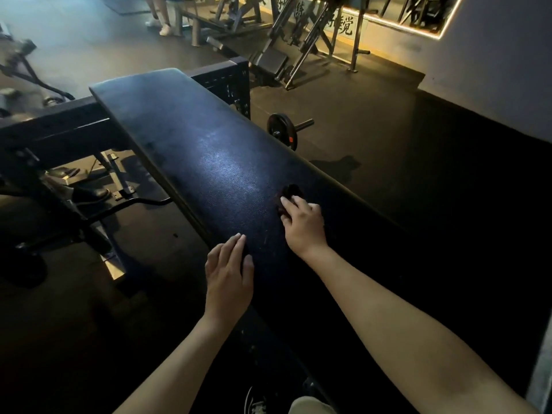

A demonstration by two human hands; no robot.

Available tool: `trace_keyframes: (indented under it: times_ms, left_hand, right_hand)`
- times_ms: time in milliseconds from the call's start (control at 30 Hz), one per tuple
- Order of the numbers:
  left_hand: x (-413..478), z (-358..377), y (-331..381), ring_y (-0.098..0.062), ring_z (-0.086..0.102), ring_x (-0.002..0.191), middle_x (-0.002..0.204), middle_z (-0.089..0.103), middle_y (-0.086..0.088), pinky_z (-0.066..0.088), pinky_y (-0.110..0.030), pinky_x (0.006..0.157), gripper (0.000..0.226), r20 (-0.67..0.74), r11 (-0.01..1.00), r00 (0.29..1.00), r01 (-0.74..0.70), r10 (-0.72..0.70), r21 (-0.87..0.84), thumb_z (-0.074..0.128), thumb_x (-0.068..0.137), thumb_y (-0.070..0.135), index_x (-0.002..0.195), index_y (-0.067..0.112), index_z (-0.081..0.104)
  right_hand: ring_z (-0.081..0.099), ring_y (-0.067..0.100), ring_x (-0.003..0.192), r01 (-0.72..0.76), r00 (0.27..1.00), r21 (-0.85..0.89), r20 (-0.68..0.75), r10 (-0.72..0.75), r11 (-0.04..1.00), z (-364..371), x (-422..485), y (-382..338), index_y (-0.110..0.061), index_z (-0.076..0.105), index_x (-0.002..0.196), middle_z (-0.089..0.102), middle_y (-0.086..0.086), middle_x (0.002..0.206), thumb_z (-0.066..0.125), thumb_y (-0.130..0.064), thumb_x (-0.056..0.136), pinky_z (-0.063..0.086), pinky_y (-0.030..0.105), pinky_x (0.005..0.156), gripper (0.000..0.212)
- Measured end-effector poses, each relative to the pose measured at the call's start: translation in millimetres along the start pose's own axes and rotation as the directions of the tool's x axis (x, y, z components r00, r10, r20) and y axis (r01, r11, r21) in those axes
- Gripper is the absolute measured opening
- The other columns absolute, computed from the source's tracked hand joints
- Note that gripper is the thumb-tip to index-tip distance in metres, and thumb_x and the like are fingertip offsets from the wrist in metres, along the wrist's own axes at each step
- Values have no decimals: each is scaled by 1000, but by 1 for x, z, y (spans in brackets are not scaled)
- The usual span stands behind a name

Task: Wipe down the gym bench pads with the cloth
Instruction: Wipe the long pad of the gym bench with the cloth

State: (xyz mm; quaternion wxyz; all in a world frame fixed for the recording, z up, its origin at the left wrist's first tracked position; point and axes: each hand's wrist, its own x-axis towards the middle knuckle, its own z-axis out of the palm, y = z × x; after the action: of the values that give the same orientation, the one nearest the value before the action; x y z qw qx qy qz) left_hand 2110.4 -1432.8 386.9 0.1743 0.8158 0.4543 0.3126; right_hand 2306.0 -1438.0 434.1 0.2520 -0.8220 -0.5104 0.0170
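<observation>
A long black bench pad (191,150) runs from the near right to the far left, with a glossy patch in its middle. A small dark cloth (288,195) lies bunched on the pad near its right edge. My right hand (303,225) presses on the cloth, and its fingers curl over it. My left hand (228,279) rests flat on the pad's near left edge with straight fingers and holds nothing. Most of the cloth is hidden under my right hand.
A black steel rack frame (59,124) crosses under the pad's far end. A barbell with a weight plate (282,131) lies on the floor to the right. Other benches and machines (268,55) stand at the back. Someone's shoes (89,194) show at the left.
</observation>
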Motion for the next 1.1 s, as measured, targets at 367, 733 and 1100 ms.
trace_keyframes:
  times_ms: [367,733,1100]
  left_hand:
    - [-23,-3,-10,-17,31,145,156,38,-5,17,-26,122,56,3,967,1000,-28,29,-252,42,100,30,151,8,41]
    - [-32,-17,-12,-5,28,137,154,41,4,13,-11,116,62,20,966,1000,10,-5,-259,45,98,44,151,11,43]
    - [-31,-22,-20,-6,26,141,154,37,8,12,-12,117,67,64,952,998,0,21,-306,49,95,43,154,13,36]
  right_hand:
    - [54,21,101,273,948,241,97,-304,931,-7,-90,-40,-25,69,126,61,-4,130,57,-15,96,43,26,97,34]
    - [55,31,99,108,992,129,44,-114,986,-4,-59,-31,-19,72,121,62,3,130,63,-10,91,42,30,96,32]
    - [31,28,129,112,978,98,165,-127,989,-5,-54,-50,-30,49,145,33,-5,158,54,-43,97,29,43,115,51]
